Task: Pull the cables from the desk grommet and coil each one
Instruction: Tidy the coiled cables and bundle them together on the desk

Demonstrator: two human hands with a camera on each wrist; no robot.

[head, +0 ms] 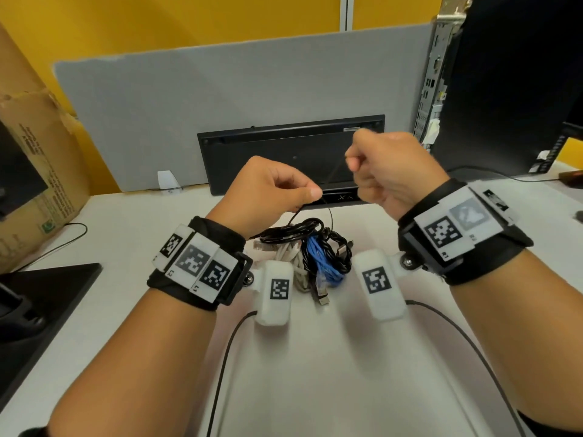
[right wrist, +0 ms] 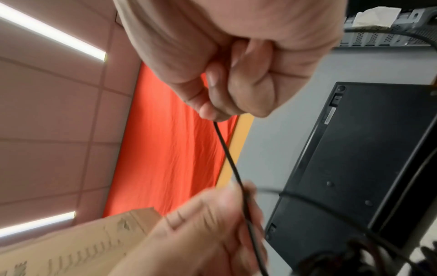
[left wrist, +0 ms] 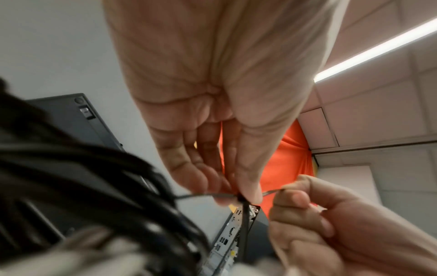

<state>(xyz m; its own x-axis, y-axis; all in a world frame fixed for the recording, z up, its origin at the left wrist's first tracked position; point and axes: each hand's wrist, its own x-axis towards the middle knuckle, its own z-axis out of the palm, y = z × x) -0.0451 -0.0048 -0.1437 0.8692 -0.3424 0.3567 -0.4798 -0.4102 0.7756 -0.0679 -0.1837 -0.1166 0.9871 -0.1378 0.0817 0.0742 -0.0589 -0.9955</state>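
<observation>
A thin black cable [head: 335,170] is stretched above the worktop [head: 315,357] between both hands. The left hand [head: 268,192] pinches it between thumb and fingers; the right hand [head: 388,171], clenched, grips its upper end. Directly below the hands, a cable pile [head: 310,250] holds black, blue and white cables, in front of a keyboard [head: 284,152] standing on edge.

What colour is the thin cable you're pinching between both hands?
Black. The thin cable shows best in the right wrist view, running between the two hands.
</observation>
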